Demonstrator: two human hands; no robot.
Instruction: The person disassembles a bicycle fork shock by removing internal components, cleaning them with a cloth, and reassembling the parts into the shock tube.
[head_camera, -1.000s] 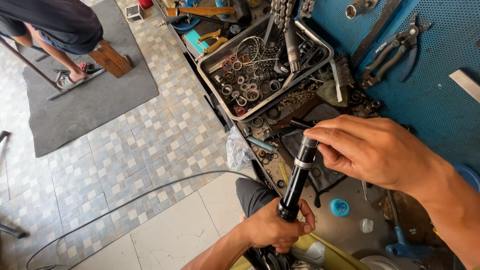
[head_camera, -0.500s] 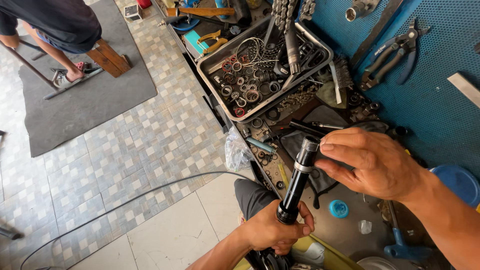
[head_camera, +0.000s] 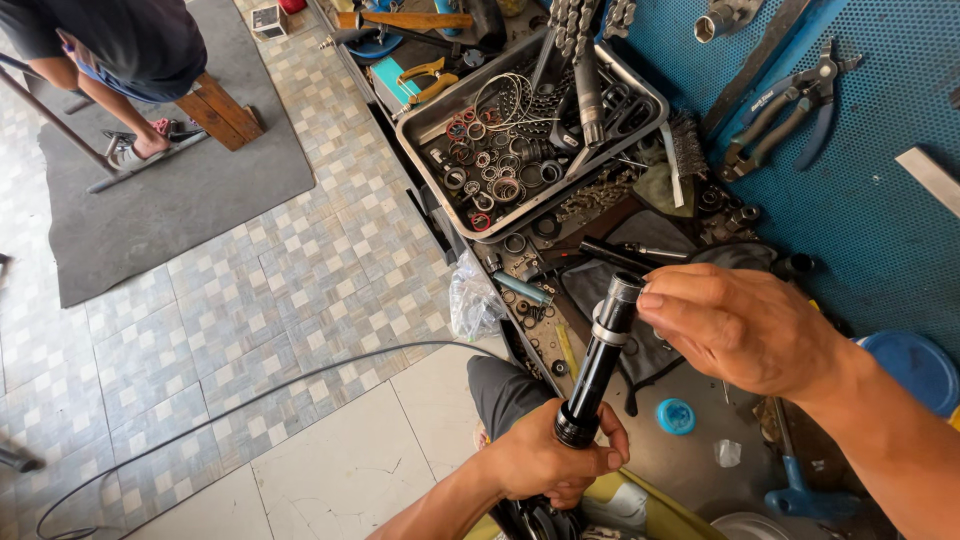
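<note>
The left hand (head_camera: 545, 460) is wrapped tight around the base of a black tube (head_camera: 598, 358) that rises upright from it. Above and to the right, the right hand (head_camera: 745, 325) pinches at the tube's silver collar (head_camera: 608, 330)—seemingly fitting it; finishing likely needs a steady twist or press. Since 1 second ago, the right hand's fingers have shifted slightly.

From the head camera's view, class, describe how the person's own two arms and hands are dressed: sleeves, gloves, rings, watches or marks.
Both are bare. The left hand has no glove, ring or watch, and its forearm shows no sleeve up to the frame's lower edge. The right hand is likewise ungloved and ringless; its wrist carries no watch or band, and the forearm stays unsleeved to the picture's corner. No dirt marks can be told for certain.
</note>
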